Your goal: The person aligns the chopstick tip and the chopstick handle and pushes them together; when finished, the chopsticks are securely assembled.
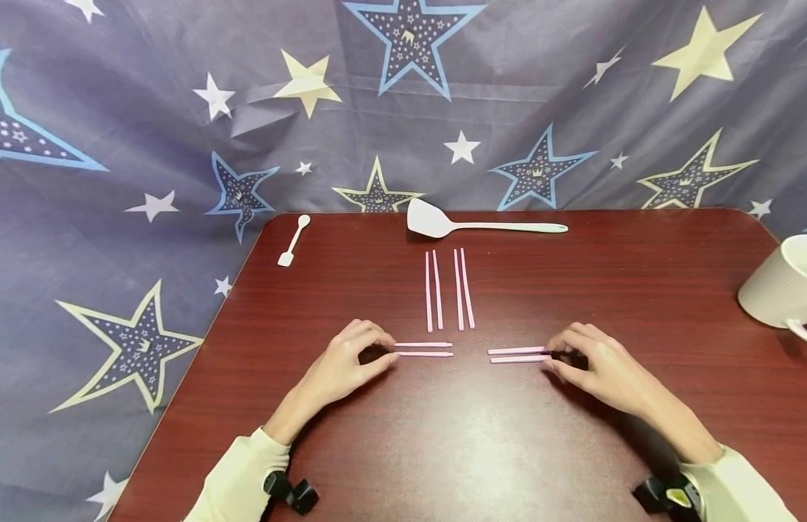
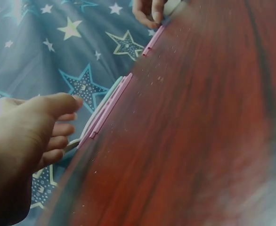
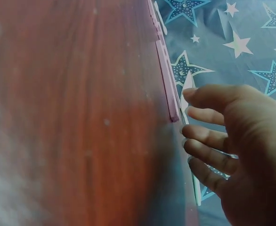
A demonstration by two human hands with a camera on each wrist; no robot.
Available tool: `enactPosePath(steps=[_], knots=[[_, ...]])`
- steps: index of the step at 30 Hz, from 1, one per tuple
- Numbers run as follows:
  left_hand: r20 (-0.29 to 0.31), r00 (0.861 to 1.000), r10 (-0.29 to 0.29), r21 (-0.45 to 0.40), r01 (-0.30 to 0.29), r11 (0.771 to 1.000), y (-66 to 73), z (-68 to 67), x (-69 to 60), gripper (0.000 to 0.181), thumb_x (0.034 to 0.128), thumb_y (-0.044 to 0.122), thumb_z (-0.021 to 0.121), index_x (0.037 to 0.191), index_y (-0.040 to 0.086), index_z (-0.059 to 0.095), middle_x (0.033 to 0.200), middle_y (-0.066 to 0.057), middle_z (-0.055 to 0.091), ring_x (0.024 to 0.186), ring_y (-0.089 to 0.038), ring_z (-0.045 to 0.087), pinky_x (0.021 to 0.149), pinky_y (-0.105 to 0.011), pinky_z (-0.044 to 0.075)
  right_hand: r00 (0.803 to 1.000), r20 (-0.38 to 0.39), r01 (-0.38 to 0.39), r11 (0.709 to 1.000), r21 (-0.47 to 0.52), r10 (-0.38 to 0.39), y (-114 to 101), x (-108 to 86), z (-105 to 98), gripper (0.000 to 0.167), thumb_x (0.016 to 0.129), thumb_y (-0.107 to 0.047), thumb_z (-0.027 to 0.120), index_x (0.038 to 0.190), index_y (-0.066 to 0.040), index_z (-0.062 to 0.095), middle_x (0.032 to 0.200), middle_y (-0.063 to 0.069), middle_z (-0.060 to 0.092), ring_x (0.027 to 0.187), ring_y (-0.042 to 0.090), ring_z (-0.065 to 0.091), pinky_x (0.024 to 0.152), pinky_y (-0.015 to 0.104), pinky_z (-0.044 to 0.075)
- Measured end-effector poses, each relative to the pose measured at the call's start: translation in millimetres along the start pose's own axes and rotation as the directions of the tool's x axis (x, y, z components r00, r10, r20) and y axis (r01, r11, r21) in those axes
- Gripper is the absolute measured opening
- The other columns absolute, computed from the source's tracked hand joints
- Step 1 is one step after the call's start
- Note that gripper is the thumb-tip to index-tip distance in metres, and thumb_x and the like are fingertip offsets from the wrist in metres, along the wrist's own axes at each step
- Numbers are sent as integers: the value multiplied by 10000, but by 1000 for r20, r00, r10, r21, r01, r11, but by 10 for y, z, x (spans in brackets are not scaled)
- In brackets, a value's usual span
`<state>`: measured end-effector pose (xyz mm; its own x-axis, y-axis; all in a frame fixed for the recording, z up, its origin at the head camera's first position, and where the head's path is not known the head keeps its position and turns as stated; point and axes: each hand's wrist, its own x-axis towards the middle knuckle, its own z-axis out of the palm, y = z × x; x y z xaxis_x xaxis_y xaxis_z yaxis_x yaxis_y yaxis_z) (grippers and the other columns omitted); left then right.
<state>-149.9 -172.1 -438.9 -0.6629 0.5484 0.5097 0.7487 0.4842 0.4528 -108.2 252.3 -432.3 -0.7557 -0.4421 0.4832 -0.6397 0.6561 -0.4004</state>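
Two pink sticks [image 1: 424,354] lie crosswise on the table, their left ends at the fingertips of my left hand [image 1: 343,362]. A similar pair [image 1: 517,359] reaches the fingertips of my right hand [image 1: 602,366]. Between the hands and farther back, two more pairs of pink sticks point away from me, a left pair [image 1: 429,292] and a right pair [image 1: 459,290]. In the left wrist view my left hand [image 2: 34,127] has relaxed fingers, thumb apart from them. The right wrist view shows my right hand [image 3: 237,136] with loosely bent fingers beside a pink stick [image 3: 167,84].
A white spatula [image 1: 429,220] lies along the table's back edge, behind the sticks. At the back left is a small white scoop-like tool [image 1: 294,243]. A white mug [image 1: 778,286] stands at the far right. Star-patterned cloth [image 1: 142,217] hangs behind the red-brown table [image 1: 390,449].
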Motion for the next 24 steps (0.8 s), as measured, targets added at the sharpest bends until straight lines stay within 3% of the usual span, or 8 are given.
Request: enactPosePath(steps=[12,24], knots=[[56,994,-89,14,88,996,27,60,-72,166,891,201,837,1024,140,760,987,63,671,946,-110,551,804,-299,480,1000,-27,11,1000,21,-11,15,-38,52,332,730,-20,894,966,-165,711,896,-108,613,793,82,568,686,223,461],[67,994,-87,40,85,996,25,111,-75,125,914,182,808,1021,143,756,989,61,644,941,-111,536,806,-303,471,999,-36,24,1000,17,-24,7,-34,96,329,722,-13,895,936,-177,706,894,-116,594,790,71,545,709,180,417]])
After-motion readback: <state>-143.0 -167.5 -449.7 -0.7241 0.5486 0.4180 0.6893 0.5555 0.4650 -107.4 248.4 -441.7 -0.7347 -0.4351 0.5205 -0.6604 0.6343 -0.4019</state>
